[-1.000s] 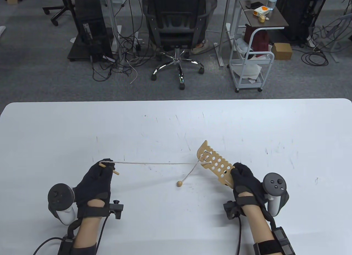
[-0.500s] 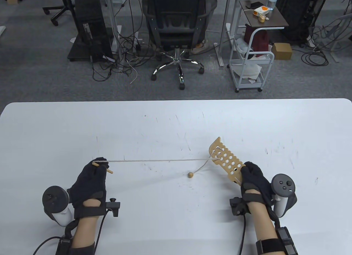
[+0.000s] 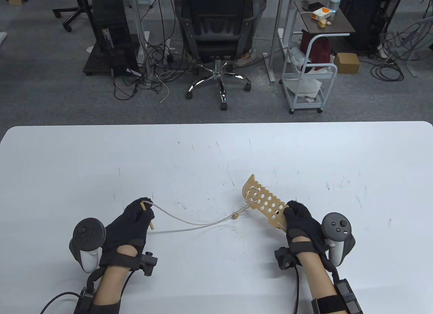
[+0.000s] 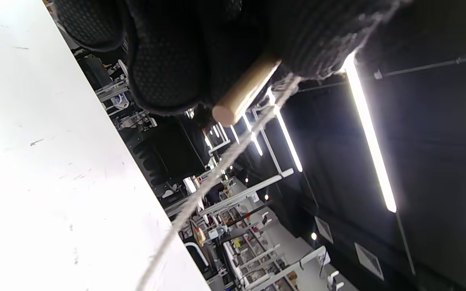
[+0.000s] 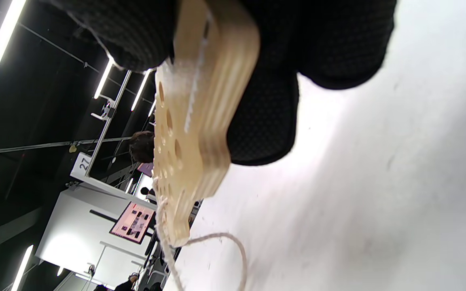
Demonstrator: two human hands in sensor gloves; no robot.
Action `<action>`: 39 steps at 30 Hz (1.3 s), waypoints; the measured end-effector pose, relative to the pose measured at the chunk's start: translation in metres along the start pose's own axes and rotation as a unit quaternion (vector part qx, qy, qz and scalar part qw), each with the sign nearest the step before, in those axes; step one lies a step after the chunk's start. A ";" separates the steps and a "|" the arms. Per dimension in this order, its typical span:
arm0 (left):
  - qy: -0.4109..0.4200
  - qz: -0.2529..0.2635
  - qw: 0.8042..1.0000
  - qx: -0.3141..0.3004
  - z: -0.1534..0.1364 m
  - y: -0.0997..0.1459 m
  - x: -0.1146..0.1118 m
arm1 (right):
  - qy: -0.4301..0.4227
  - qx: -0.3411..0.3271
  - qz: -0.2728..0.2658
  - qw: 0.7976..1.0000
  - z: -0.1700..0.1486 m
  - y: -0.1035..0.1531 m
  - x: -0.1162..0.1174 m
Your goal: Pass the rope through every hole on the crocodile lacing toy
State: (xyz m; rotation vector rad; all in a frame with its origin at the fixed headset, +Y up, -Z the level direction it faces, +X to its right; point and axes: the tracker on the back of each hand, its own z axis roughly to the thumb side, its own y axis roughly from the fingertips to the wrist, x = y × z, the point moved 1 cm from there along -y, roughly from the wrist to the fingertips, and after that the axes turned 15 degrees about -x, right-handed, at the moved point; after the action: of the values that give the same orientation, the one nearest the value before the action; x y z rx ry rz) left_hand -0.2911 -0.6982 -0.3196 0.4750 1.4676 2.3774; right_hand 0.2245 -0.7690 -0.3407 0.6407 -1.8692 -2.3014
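Between the hands on the white desk (image 3: 216, 151), a slack rope (image 3: 189, 222) sags from the left hand (image 3: 130, 222), whose fingers curl round its wooden needle (image 3: 147, 215), to the crocodile board (image 3: 262, 200). The right hand (image 3: 301, 222) grips the board's near end, tilting it off the desk; a bead (image 3: 235, 216) lies just left of it.

Number "27" on small white sign (image 5: 83, 163), background, right wrist view; nothing else legible.

Table view overhead; wrist views tilted, close (all share table (image 3: 216, 151)).
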 end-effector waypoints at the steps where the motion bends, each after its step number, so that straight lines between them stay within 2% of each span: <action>1: -0.005 -0.007 1.000 -0.001 0.001 0.000 -0.002 | -0.003 -0.004 0.006 1.000 0.002 0.001 0.003; 12: -0.035 -0.030 0.999 -0.027 0.009 0.000 -0.014 | -0.012 -0.051 0.080 0.995 0.025 0.015 0.035; 28: -0.034 -0.092 0.993 -0.063 0.021 0.003 -0.040 | -0.033 -0.088 0.140 0.986 0.042 0.030 0.060; 34: -0.009 -0.111 0.990 -0.092 0.029 0.004 -0.050 | -0.042 -0.094 0.155 0.983 0.045 0.032 0.065; 39: -0.003 -0.102 0.988 -0.116 0.037 0.006 -0.053 | -0.043 -0.101 0.173 0.979 0.049 0.036 0.072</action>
State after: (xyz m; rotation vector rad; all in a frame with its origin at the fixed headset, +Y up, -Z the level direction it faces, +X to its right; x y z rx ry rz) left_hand -0.2278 -0.6937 -0.3044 0.2600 1.1546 2.3394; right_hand 0.1343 -0.7570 -0.3172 0.1743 -1.5958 -2.2722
